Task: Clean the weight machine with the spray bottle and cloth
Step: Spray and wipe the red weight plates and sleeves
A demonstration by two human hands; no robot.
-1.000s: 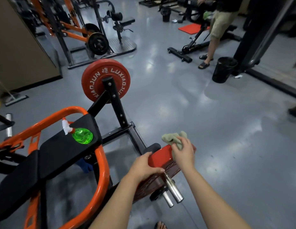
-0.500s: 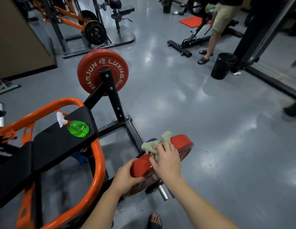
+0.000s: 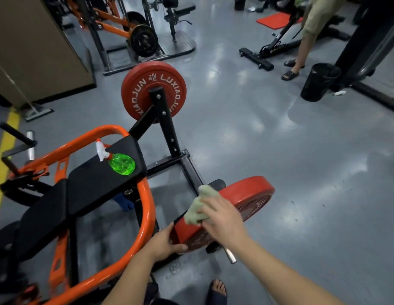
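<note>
The weight machine has an orange tube frame (image 3: 145, 212) and black pads (image 3: 99, 181). A green spray bottle (image 3: 121, 165) with a white trigger lies on the front pad. A red weight plate (image 3: 251, 190) sits on the machine's near peg. My right hand (image 3: 222, 214) presses a pale green cloth (image 3: 200, 205) onto the plate's rim. My left hand (image 3: 164, 243) grips the plate's near edge. A second red plate (image 3: 136, 95) hangs on the far post.
A person in sandals (image 3: 290, 73) stands at the back right beside a black bin (image 3: 319, 81) and a low bench frame (image 3: 257, 56). Another rack with a black plate (image 3: 143, 40) stands behind. Grey floor (image 3: 279, 150) lies to the right. My sandalled foot (image 3: 217, 291) shows below.
My right hand has slid the cloth along the plate's rim toward its near left end. My left hand has shifted lower on the plate's edge. The view has moved back.
</note>
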